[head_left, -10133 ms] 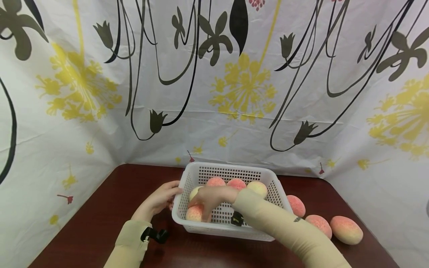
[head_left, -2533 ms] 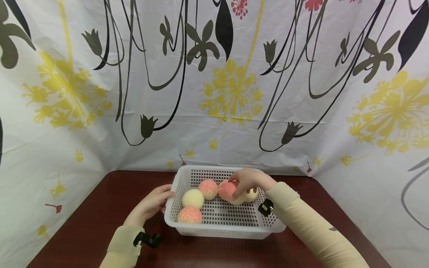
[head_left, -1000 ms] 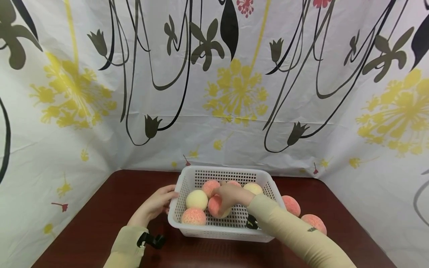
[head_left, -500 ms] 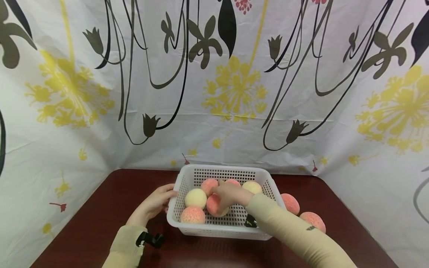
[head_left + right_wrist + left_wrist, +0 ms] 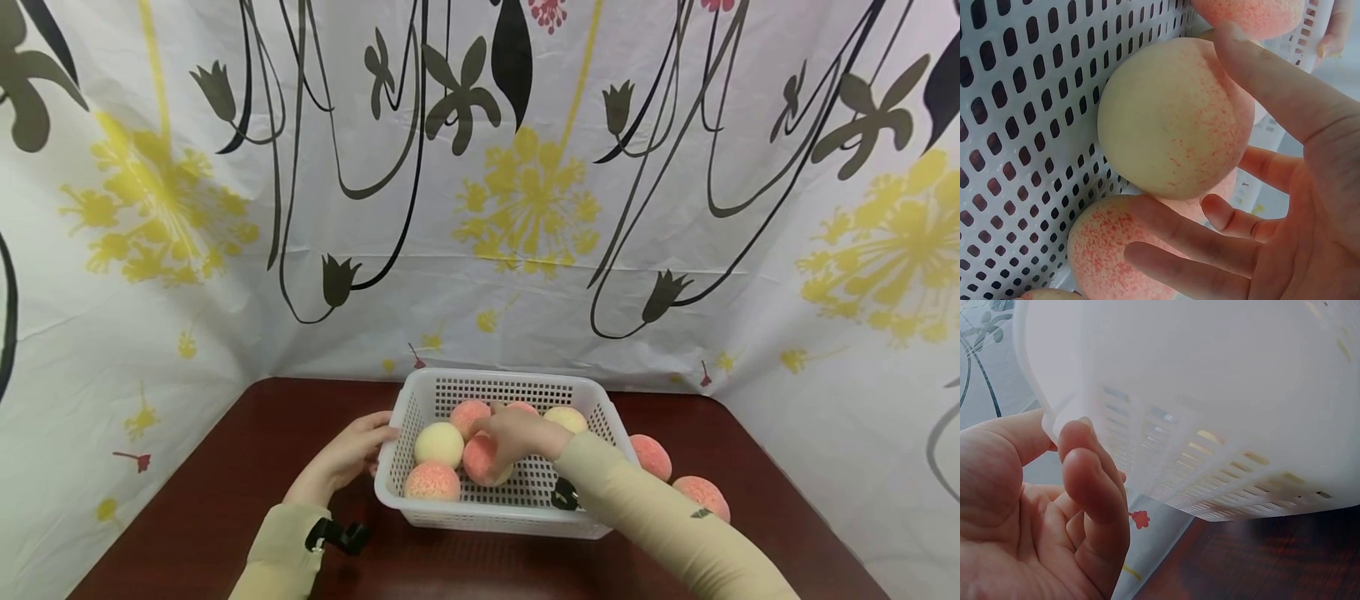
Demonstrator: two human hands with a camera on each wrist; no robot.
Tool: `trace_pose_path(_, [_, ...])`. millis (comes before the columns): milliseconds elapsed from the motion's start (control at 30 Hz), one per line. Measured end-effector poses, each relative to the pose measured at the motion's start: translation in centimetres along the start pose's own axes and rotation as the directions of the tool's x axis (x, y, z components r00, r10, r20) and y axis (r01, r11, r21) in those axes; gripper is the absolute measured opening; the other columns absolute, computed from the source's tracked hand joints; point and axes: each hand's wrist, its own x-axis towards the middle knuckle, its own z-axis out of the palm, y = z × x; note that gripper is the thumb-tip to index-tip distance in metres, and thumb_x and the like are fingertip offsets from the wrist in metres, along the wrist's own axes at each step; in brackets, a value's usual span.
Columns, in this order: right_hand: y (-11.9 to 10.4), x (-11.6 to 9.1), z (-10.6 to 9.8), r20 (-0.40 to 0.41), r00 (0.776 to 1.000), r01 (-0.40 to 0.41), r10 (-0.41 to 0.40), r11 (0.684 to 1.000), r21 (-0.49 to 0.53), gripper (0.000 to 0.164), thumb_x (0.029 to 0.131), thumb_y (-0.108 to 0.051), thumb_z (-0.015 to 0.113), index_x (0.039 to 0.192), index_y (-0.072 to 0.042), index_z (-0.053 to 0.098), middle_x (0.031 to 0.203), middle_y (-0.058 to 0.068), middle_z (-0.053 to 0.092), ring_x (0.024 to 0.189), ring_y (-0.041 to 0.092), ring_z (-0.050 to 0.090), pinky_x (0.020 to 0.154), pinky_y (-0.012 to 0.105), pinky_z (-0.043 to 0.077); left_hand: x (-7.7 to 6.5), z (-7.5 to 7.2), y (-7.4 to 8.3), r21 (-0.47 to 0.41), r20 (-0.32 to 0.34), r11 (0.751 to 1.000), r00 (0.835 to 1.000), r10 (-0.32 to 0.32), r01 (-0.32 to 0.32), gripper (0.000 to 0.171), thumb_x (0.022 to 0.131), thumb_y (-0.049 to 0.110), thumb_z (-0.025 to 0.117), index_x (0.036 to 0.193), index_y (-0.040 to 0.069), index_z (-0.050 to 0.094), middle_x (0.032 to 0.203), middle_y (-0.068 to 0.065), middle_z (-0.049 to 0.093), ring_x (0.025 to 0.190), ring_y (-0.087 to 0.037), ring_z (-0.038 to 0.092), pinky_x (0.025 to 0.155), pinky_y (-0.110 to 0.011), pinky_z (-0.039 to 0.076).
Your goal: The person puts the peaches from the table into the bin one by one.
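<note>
In the head view, a white plastic basket (image 5: 502,518) with perforated walls holds several peaches. My left hand (image 5: 347,454) grips its left rim; the left wrist view shows the thumb over the edge (image 5: 1054,422) and the fingers bent below it. Inside the basket, my right hand (image 5: 517,433) holds a red and pale yellow peach (image 5: 477,457) down near the floor. Seen from the right wrist, thumb and fingers lie around this peach (image 5: 1166,119). Beside it sit a pale yellow peach (image 5: 439,444), a speckled peach (image 5: 432,482) and a pink peach (image 5: 470,416).
Behind my right hand, a pink peach (image 5: 522,408) and a yellow peach (image 5: 566,419) lie at the basket's back right. Two peaches, one nearer (image 5: 702,497) and one farther (image 5: 650,457), rest on the dark red table (image 5: 300,417) right of the basket. A patterned curtain (image 5: 480,325) hangs behind.
Since 2.5 s ago my right hand has carried the peach leftward to the basket's middle-left. Over the last second both hands stay nearly still. Ten seconds ago, three peaches were visible outside the basket.
</note>
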Motion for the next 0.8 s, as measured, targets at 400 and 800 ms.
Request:
trace_pose_path(400, [3.9, -3.6, -4.6, -0.029, 0.995, -0.088, 0.097, 0.971, 0.220, 0.055, 0.067, -0.032, 0.072, 0.117, -0.015, 0.057, 0.095, 0.000, 0.060, 0.083, 0.016, 0.052, 0.069, 0.035, 0.042, 0.7, -0.5, -1.4, 0.027, -0.018, 1.000, 1.000, 0.014, -0.013, 0.053, 0.088, 0.023, 0.052, 0.132, 0.000, 0.034, 0.102, -0.026, 0.057, 0.057, -0.016, 0.054, 0.045, -0.030, 0.041])
trace_pose_path(800, [11.5, -12.7, -7.2, -0.139, 0.968, -0.184, 0.211, 0.965, 0.186, 0.051, 0.071, -0.042, 0.069, 0.110, -0.012, 0.060, 0.083, 0.005, 0.056, 0.071, 0.015, 0.049, 0.063, 0.033, 0.039, 0.7, -0.5, -1.3, 0.020, -0.018, 1.000, 1.000, 0.006, -0.006, 0.052, 0.089, 0.023, 0.051, 0.132, -0.001, 0.032, 0.101, -0.022, 0.057, 0.058, -0.017, 0.054, 0.044, -0.028, 0.040])
